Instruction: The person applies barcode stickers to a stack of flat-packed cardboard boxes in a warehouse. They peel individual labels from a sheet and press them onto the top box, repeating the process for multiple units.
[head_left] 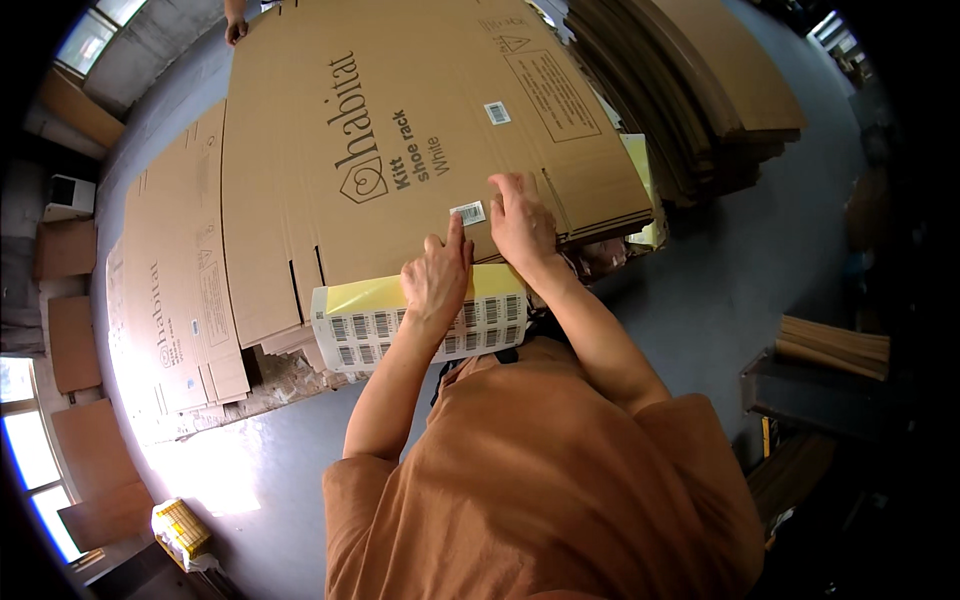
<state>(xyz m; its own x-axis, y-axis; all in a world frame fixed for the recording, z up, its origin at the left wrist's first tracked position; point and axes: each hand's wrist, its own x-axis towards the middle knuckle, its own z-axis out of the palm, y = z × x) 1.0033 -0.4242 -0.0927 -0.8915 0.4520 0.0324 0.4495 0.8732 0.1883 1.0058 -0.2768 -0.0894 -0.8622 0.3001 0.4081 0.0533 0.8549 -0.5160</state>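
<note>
Flat brown cardboard boxes with dark print lie stacked before me, and the top cardboard box spans most of the pile. A small white barcode label sits on its near part. The index finger of my left hand reaches out to this label's lower edge, over a sheet of barcode labels. That sheet has a yellow strip and hangs past the cardboard's near edge, partly hidden by my left forearm. Just right of the label, my right hand rests on the cardboard, fingers apart and holding nothing. A second barcode label lies farther off.
Another person's hand touches the cardboard's far left corner. More printed cardboard lies at the left. A tall stack of brown cardboard stands at the back right. Yellow sheeting shows at the pile's right edge. A yellow package sits lower left.
</note>
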